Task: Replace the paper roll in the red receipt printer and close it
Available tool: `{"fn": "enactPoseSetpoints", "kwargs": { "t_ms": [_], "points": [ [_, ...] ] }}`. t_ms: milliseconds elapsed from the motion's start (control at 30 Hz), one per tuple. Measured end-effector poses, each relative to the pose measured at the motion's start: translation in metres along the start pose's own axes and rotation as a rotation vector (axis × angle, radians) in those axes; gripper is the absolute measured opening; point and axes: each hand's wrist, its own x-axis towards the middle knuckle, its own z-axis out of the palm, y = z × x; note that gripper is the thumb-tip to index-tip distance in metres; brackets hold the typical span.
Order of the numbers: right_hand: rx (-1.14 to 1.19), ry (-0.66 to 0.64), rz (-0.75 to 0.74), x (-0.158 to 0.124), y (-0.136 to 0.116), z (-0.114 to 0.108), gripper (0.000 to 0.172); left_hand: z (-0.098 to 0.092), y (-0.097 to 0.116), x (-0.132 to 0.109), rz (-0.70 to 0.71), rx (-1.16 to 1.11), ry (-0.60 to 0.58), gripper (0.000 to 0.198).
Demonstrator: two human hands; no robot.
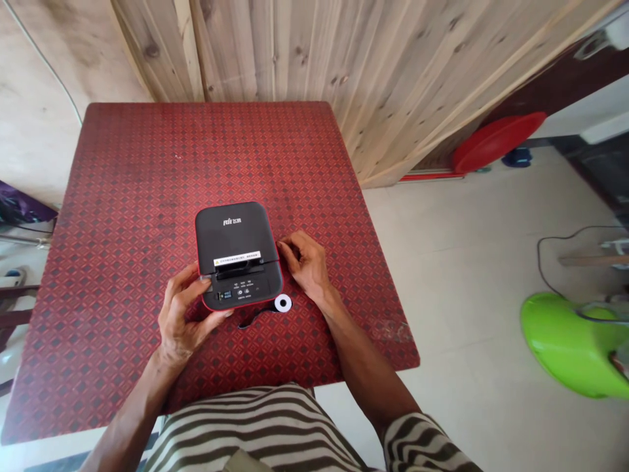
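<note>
As the printer (238, 252) sits on the table (147, 164), long axis running near to far, the left hand (184, 314) is clasped on its near-left corner; the right hand (304, 262), fingers loose, is rested against its right side.

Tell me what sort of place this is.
Likely a room in a home: a red-covered table against a plank wall, a red basin on the tiled floor. The left hand grips a small printer.

Black printer (238, 252) with red lower trim; white paper roll (283, 303); bench (122, 216) in red-and-black diamond pattern; bright green stool (570, 344).
</note>
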Motion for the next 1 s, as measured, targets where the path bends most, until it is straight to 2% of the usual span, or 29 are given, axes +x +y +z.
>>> {"fn": "enactPoseSetpoints", "kwargs": {
  "t_ms": [167,267,333,400,467,567,633,700,800,1000],
  "points": [
    [0.025,0.018,0.015,-0.001,-0.006,-0.007,0.026,-0.001,0.000,0.001,-0.022,-0.021,-0.022,0.065],
    [0.042,0.097,-0.055,0.000,-0.027,-0.023,0.019,-0.001,0.001,0.002,0.028,0.039,-0.012,0.065],
    [0.001,0.101,-0.173,0.003,-0.049,-0.033,0.014,0.000,0.002,0.002,0.055,0.068,-0.014,0.066],
    [-0.099,-0.004,-0.313,0.010,-0.073,-0.039,0.015,0.000,0.002,0.002,0.063,0.086,-0.008,0.067],
    [-0.277,-0.191,-0.408,0.022,-0.096,-0.036,0.020,0.000,0.001,0.001,0.057,0.100,-0.004,0.067],
    [-0.594,-0.469,-0.419,0.045,-0.120,-0.018,0.024,0.001,0.000,-0.001,0.048,0.108,-0.005,0.066],
    [-0.721,-0.585,-0.406,0.057,-0.129,-0.004,0.024,0.002,0.000,-0.001,0.047,0.100,-0.011,0.065],
    [-0.761,-0.641,-0.402,0.065,-0.133,0.007,0.027,0.002,0.000,-0.001,0.045,0.093,-0.012,0.065],
    [-0.741,-0.646,-0.386,0.071,-0.133,0.015,0.032,0.002,0.001,-0.001,0.035,0.096,-0.013,0.064],
    [-0.788,-0.682,-0.407,0.069,-0.137,0.007,0.031,0.003,0.002,0.000,0.038,0.094,-0.022,0.064]
  ]
}}
